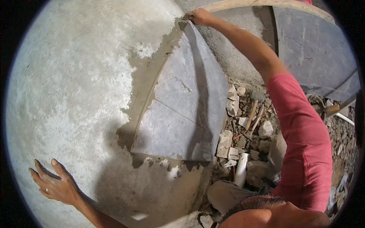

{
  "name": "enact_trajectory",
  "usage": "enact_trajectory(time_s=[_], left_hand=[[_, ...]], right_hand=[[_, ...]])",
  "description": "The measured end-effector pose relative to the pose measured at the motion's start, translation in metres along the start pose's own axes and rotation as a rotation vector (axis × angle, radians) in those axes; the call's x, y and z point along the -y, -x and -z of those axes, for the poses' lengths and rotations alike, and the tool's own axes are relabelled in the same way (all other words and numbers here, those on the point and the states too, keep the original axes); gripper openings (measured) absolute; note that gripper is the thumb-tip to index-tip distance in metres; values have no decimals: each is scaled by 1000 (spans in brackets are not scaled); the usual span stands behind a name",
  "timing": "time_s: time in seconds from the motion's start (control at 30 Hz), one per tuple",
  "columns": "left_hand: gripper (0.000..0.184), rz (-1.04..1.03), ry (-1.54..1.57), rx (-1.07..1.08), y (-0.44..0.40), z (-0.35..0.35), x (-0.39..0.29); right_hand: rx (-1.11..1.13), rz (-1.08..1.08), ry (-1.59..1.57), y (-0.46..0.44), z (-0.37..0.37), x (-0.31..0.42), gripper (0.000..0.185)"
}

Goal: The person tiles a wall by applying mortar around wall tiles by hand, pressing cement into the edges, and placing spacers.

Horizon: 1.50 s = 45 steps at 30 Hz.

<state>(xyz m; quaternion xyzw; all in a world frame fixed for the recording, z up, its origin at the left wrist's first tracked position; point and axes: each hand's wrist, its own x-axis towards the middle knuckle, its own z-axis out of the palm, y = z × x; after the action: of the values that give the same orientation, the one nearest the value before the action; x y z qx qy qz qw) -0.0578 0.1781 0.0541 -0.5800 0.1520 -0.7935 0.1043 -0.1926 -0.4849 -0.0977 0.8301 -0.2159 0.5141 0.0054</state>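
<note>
My right hand (200, 17) is at the top, its fingers closed beside the pointed upper tip of a grey slab (178, 87). What the fingers hold, if anything, is hidden. The slab has a thin seam across it and lies against a rough plastered surface (76, 83). A damp, darker strip of mortar (146, 81) runs along its left edge, with ragged mortar below its bottom edge. At the lower left my left hand (57, 184), wearing a ring, rests on the pale plaster with its fingers spread, apart from the slab.
Broken stones and rubble (262, 140) lie right of the slab, with a white pipe piece (241, 169) among them. Another large grey panel (311, 49) stands at the upper right under a curved pale edge (266, 4). A person's head (262, 212) shows at the bottom.
</note>
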Motion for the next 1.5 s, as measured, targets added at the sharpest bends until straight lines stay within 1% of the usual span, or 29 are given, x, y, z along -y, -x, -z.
enact_trajectory(time_s=[0.1, 0.13, 0.23, 0.27, 0.37, 0.47, 0.57, 0.67, 0.77, 0.87, 0.97, 1.07, 1.17, 1.27, 1.37, 1.4, 1.5], left_hand=[[58, 3, 15, -6, -1, 1, -2], [59, 2, 13, -1, -1, 1, -2], [59, 1, 6, 0, -2, 1, 0], [59, 0, 12, -2, -2, 1, -1], [58, -2, 23, -10, -1, -1, -1], [57, -14, 5, -12, 1, -2, -2], [56, -9, 8, -2, -1, 1, -3], [57, -4, 30, 0, -1, 1, -2], [57, -7, 32, 1, -1, 0, 0], [58, -18, 32, -23, -1, -2, 0], [58, -31, 46, -62, 0, -5, 1], [57, -32, 36, -77, 2, -9, 4], [57, -44, 31, -94, 4, -14, 8], [57, -39, 60, -87, 2, -12, 8], [57, -25, 88, -92, 2, -10, 5], [57, -20, 95, -100, 2, -10, 5], [55, -14, 31, -55, 2, -9, 7]], right_hand=[[-76, -207, -11, 16, -46, 6, 24], [-103, -222, -37, 35, -42, 32, 25], [-214, 93, -72, 37, -53, 15, 29], [-81, 151, -86, 27, -50, 2, 34], [173, 214, 50, -2, -23, -22, 29], [98, 15, 45, -13, 0, -9, 24], [272, -289, 183, -26, 0, 13, 27], [21, -261, 159, -39, -40, -10, 27], [3, -278, 196, -47, -67, -12, 28], [64, -235, 114, -39, -57, -4, 28], [94, -185, -52, -24, -36, 21, 27], [81, -167, 53, -10, -22, 55, 26], [91, -136, -20, 6, -2, 95, 26], [34, 7, -42, 9, -16, 100, 28], [68, -96, -91, 23, -10, 134, 29], [70, -75, -140, 30, -2, 145, 27], [112, -212, -171, 37, 3, 172, 26]])
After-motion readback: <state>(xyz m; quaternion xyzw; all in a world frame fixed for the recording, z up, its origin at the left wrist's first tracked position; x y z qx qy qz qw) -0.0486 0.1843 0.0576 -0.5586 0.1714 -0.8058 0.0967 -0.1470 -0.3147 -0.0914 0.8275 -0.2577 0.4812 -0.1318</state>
